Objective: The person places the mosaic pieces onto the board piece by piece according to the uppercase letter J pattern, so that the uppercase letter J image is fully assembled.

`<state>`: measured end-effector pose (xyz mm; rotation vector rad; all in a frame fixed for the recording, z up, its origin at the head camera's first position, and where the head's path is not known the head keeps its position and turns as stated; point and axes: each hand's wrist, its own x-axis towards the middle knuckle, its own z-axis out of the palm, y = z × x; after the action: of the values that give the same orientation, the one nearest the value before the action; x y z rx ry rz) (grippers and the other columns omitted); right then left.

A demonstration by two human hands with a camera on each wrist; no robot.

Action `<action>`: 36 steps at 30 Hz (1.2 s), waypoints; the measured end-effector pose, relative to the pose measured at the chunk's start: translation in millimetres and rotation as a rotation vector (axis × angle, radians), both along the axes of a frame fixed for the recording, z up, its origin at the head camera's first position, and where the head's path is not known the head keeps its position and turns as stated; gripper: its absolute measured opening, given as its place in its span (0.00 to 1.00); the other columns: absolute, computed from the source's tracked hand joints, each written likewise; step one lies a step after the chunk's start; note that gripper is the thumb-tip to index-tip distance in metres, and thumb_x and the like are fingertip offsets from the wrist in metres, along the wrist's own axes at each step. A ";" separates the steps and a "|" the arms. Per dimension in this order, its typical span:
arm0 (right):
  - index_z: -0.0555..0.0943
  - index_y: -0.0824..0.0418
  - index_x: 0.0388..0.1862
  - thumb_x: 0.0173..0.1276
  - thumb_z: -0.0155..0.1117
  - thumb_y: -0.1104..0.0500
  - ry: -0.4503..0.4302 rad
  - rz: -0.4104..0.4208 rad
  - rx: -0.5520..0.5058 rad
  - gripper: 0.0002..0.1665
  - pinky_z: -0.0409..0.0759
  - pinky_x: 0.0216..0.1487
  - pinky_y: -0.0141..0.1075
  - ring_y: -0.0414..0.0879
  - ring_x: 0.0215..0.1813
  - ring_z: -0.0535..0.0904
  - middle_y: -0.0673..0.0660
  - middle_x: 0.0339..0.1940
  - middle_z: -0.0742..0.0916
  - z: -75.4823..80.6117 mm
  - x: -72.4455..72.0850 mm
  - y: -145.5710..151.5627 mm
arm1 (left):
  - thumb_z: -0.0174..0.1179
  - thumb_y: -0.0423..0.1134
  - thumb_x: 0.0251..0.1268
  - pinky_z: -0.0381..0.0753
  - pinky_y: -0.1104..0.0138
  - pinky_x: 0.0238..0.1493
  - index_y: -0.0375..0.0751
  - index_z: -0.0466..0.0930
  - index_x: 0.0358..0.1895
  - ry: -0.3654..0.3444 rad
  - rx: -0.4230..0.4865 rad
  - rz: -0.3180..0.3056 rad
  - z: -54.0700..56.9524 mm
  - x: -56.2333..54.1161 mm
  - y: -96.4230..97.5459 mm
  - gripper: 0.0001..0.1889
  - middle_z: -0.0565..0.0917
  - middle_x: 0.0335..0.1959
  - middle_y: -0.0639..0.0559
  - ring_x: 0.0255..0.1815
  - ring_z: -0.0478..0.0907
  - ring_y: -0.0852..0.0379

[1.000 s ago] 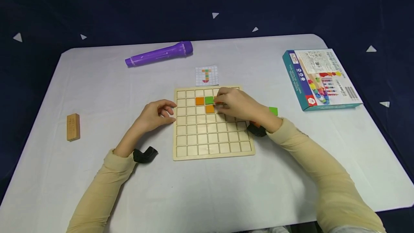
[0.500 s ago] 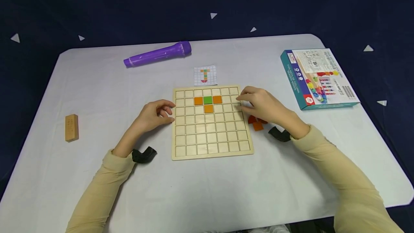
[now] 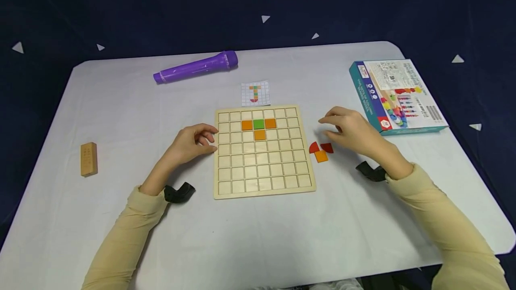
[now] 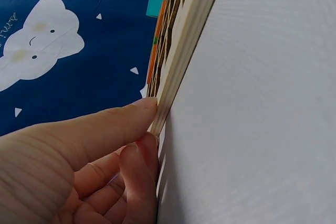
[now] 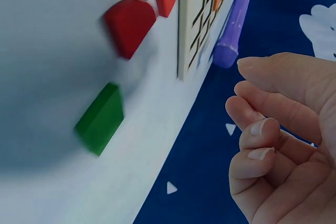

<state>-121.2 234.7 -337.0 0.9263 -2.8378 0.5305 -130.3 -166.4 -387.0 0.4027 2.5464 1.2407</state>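
Observation:
My left hand (image 3: 187, 144) rests at the left edge of a square wooden grid board (image 3: 242, 178), thumb and fingertips touching its side; the left wrist view shows the thumb (image 4: 105, 129) against that edge. Three orange square tiles (image 3: 260, 135) and a green square tile (image 3: 259, 124) sit in the board's upper cells in a T shape. Right of the board, my right hand (image 3: 354, 131) hovers with nothing between its loosely bent fingers. Near it lie two red quarter-round tiles (image 3: 327, 147) and an orange square tile (image 3: 321, 156). A loose green tile (image 5: 102, 119) shows only in the right wrist view.
A small pattern card (image 3: 255, 93) with a coloured J lies behind the board. A purple microphone-shaped object (image 3: 197, 67) is at the back left. At far right sits a boxed set (image 3: 403, 95), and a wooden block (image 3: 88, 159) lies at far left.
An orange tile now shows in the cell right of the green one. My right hand has moved right, off the board, uncovering the red and orange tiles. The left hand stays.

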 end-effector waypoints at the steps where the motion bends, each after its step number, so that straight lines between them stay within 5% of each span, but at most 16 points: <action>1: 0.84 0.68 0.41 0.54 0.68 0.67 0.008 -0.005 0.000 0.13 0.75 0.29 0.35 0.45 0.27 0.74 0.61 0.37 0.83 -0.7 0.8 2.5 | 0.66 0.30 0.51 0.71 0.75 0.32 0.33 0.76 0.53 -0.002 0.000 0.002 -0.2 0.1 0.0 0.22 0.80 0.36 0.42 0.27 0.73 0.67; 36: 0.83 0.68 0.40 0.53 0.67 0.68 -0.101 -0.106 0.034 0.14 0.71 0.29 0.29 0.42 0.28 0.70 0.61 0.37 0.84 -20.0 10.9 38.2 | 0.66 0.30 0.51 0.70 0.75 0.32 0.33 0.76 0.53 0.011 -0.008 0.004 0.7 1.9 0.2 0.22 0.80 0.36 0.42 0.27 0.72 0.66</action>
<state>-110.3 272.9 -357.0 0.7696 -2.9745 0.5326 -128.4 -166.2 -386.4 0.4037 2.5618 1.2330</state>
